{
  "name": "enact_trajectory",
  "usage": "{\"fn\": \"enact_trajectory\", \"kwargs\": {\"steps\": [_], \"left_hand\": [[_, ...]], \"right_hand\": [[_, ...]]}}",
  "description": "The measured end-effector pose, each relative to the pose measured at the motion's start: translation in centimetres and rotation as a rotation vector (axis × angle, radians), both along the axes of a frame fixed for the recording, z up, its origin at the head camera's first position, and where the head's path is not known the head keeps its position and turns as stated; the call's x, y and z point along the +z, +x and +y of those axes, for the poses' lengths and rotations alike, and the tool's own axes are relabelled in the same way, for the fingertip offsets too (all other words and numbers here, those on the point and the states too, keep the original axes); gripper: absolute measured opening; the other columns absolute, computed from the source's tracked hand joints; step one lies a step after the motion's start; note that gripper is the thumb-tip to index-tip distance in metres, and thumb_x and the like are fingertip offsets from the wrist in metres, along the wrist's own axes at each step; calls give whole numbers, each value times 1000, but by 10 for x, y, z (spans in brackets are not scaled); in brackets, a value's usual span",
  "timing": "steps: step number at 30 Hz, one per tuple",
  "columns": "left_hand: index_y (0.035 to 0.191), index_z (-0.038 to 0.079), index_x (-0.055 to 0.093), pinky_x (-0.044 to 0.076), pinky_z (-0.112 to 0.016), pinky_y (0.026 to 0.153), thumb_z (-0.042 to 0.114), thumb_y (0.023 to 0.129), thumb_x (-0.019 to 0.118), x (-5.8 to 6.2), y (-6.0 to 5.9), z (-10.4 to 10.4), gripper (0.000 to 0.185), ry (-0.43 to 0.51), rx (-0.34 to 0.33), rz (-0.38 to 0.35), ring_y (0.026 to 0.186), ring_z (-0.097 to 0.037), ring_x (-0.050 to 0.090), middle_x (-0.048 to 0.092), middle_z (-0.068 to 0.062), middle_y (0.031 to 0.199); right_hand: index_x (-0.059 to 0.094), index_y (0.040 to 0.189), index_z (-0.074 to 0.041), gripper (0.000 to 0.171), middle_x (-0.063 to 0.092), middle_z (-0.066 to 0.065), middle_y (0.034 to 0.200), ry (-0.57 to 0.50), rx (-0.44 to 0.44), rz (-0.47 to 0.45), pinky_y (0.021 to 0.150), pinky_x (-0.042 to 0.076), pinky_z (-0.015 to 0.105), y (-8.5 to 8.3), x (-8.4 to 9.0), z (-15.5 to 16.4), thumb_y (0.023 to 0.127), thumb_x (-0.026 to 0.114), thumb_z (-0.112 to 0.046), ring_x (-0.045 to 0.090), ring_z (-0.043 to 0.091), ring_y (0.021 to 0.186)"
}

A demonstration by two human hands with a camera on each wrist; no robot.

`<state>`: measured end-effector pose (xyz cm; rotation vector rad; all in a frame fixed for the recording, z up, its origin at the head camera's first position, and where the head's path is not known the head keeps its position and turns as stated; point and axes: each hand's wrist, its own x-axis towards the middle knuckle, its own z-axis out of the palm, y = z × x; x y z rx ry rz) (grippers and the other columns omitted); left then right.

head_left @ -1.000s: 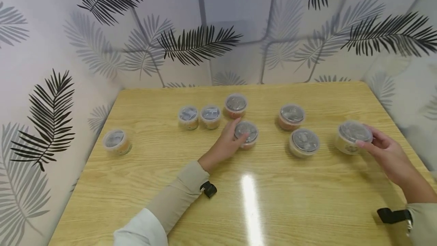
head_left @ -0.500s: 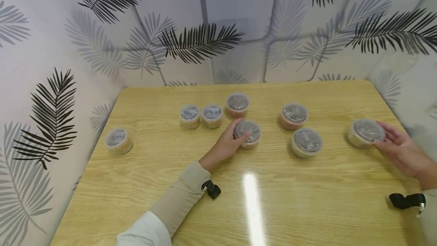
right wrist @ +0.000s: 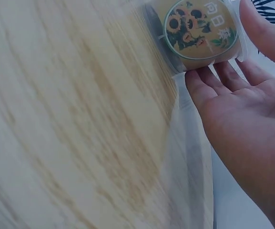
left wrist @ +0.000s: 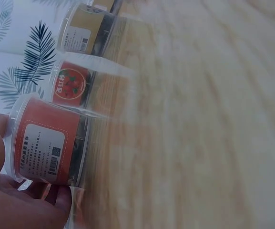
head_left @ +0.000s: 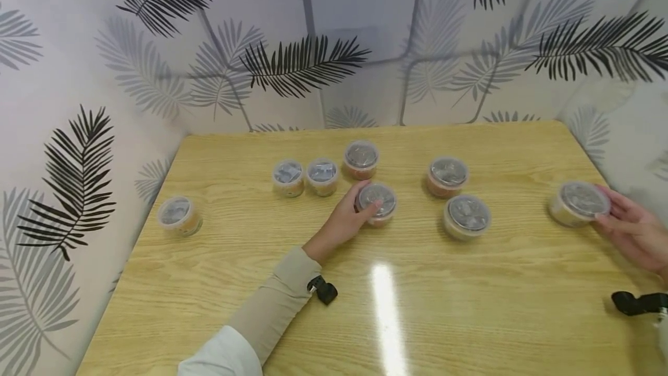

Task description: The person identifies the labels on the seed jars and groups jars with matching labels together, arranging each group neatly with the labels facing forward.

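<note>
Tubs, small round w/ clear lids, spread over wooden table; two are in hand. L hand rests near table centre, fingers curled round red-label tub, thumb on the lid edge; tub sits flat on the wood. L wrist view shows same tub pinched at its side, a second red tub just beyond.

R hand at far right edge, fingers fairly straight, cupping sunflower-label tub from the outer side; fingertips touch the wall, no clear wrap-round grip.

Judgement: step in hand looks like sorting/shifting tubs one per hand. Next move prob. needs firmer R grip, since the tub sits near table edge; L tub must clear neighbour close behind.
</note>
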<state>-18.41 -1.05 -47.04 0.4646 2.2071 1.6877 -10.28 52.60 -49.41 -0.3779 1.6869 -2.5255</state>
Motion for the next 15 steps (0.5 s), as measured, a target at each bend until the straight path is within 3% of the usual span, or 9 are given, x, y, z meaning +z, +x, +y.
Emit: {"fn": "enact_trajectory", "kwargs": {"steps": [5,10,12,15], "left_hand": [[145,15,28,32,-35,105,42,91,57,-1,1,-2,67,-3,22,16,127,-14,37,38,-1,141],[145,14,29,34,-34,103,43,90,58,-4,0,-1,68,2,23,19,123,-14,41,42,-3,137],[145,14,29,36,-34,101,41,91,58,-1,0,-1,67,-2,14,15,121,-14,44,44,-4,135],[145,14,29,36,-34,101,38,91,58,0,-1,-1,65,2,3,11,120,-15,44,45,-5,134]], "right_hand": [[13,150,-13,68,40,-2,137,-54,-11,-42,86,48,22,-3,3,1,92,27,20,48,6,116],[-3,150,-23,75,20,-4,143,221,-184,-115,78,44,10,6,3,-3,96,38,9,46,-8,103],[-4,150,-21,74,21,-4,140,325,-258,-141,76,42,6,13,2,-6,97,42,2,45,-11,99],[8,150,-21,66,33,-13,128,521,-408,-150,76,38,3,12,-14,8,98,46,-10,43,-10,102]]}}
